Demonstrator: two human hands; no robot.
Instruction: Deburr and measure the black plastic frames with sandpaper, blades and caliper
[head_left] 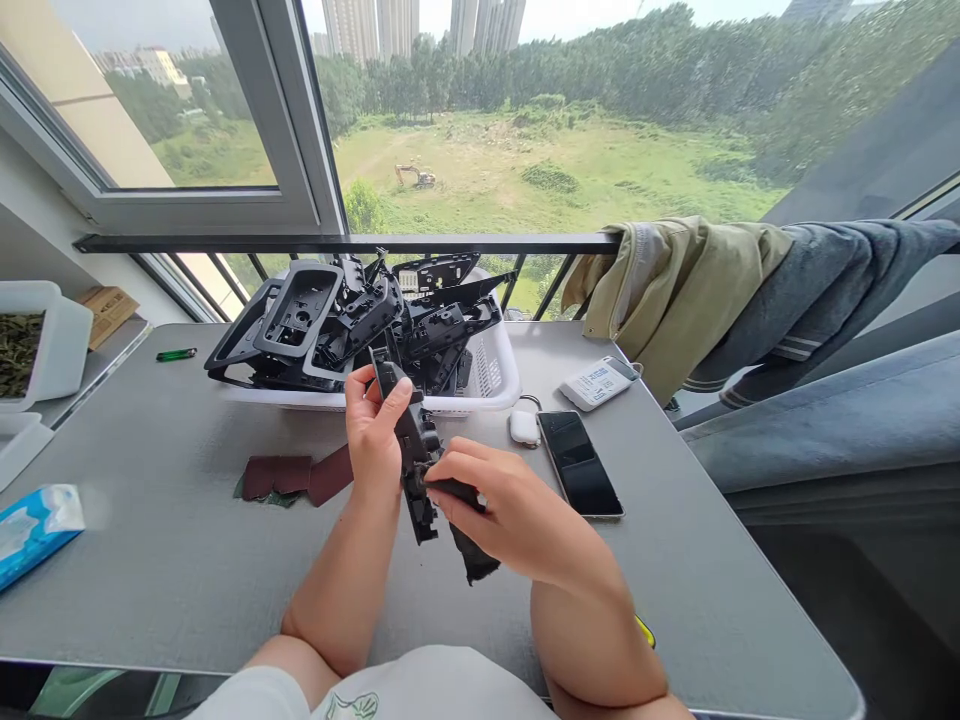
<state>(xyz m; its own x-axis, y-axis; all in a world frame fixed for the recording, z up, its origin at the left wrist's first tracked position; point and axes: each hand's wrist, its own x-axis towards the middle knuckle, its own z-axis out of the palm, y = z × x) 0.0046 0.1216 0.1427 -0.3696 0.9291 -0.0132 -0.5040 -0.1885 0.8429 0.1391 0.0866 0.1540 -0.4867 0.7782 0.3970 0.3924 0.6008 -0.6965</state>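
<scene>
My left hand grips a long black plastic part by its upper end, thumb on the face and fingers behind. The part is held tilted above the table, with clips and raised pegs along its side. Pinched in my right hand is a folded dark strip with a ragged lower edge, which looks like sandpaper. The fingertips and the strip meet the lower half of the part. Brown sheets that look like sandpaper lie on the table beside my left forearm.
Behind my hands stands a white basket heaped with black plastic parts. To the right lie a phone, a white earphone case and a white packet. A green lighter and a blue tissue pack are at left.
</scene>
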